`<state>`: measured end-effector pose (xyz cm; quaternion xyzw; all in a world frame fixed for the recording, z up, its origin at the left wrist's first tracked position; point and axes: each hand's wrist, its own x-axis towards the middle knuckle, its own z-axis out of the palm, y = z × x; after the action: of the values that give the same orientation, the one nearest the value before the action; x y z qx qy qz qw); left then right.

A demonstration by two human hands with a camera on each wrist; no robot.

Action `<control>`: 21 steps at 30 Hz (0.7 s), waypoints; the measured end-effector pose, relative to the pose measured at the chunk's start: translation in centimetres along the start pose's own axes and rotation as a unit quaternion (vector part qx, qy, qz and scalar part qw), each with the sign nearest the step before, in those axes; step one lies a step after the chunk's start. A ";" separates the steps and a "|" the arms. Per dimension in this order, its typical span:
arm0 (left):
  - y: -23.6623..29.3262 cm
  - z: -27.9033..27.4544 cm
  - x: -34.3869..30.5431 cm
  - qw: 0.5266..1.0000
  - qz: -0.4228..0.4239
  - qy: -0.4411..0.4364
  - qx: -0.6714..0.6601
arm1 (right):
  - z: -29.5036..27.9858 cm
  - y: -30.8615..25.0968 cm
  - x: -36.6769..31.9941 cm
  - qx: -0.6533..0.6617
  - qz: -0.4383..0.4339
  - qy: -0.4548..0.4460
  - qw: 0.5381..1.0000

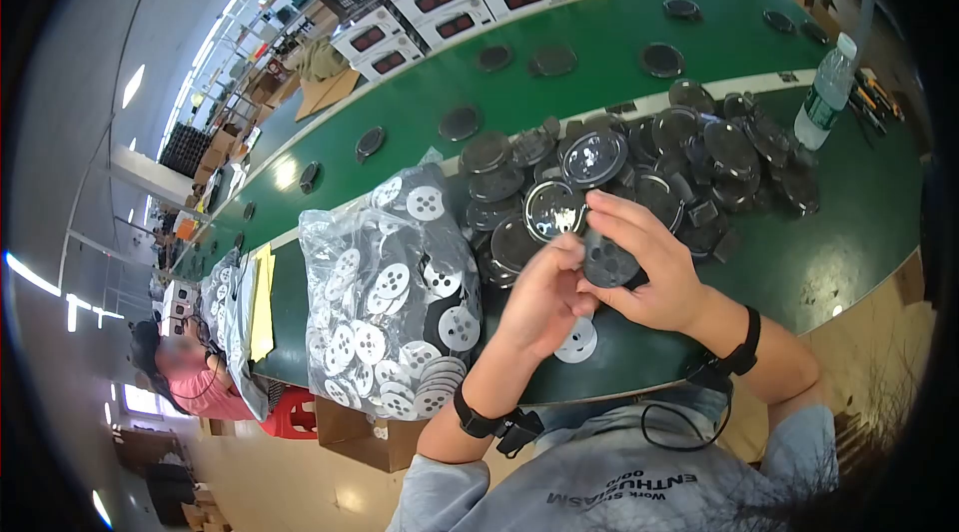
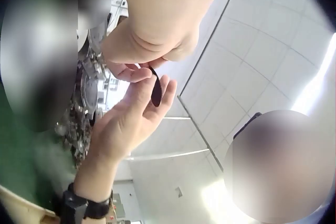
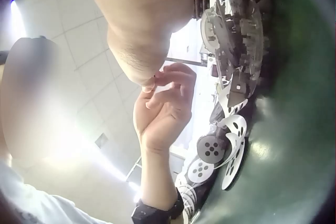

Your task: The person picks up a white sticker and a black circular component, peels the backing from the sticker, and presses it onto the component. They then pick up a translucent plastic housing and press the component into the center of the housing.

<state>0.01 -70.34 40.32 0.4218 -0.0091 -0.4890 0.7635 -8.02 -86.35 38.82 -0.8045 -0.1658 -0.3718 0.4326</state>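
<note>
My right hand [image 1: 654, 267] holds a thin dark disc [image 1: 607, 262] with several round holes between thumb and fingers, above the near edge of the bench. My left hand [image 1: 539, 307] meets it from the other side, curled fingertips pinching at its edge. In the left wrist view the dark disc [image 2: 156, 88] shows nearly edge-on, with the right hand [image 2: 123, 124] around its lower part. From the right wrist, the left hand [image 3: 165, 113] has thumb and fingers bent together; the disc is hidden there. Below the hands lies a white holed disc [image 1: 577, 342].
A heap of round clear-and-dark plastic parts [image 1: 724, 147] lies beyond the hands. Left of them stands a clear bag [image 1: 390, 282] of white holed discs. A water bottle [image 1: 827, 97] stands at right. Similar round parts lie along the green belt [image 1: 599, 32]; boxes [image 1: 437, 7] stand behind it.
</note>
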 end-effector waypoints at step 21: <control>18.1 3.3 26.5 0.479 0.155 -0.004 0.864 | -2.2 1.9 0.8 0.229 0.117 0.241 0.936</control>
<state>25.79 -89.36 43.68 0.8583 -0.4954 -0.1099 0.0766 -7.37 -89.28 39.10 -0.5832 -0.0422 -0.4535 0.6726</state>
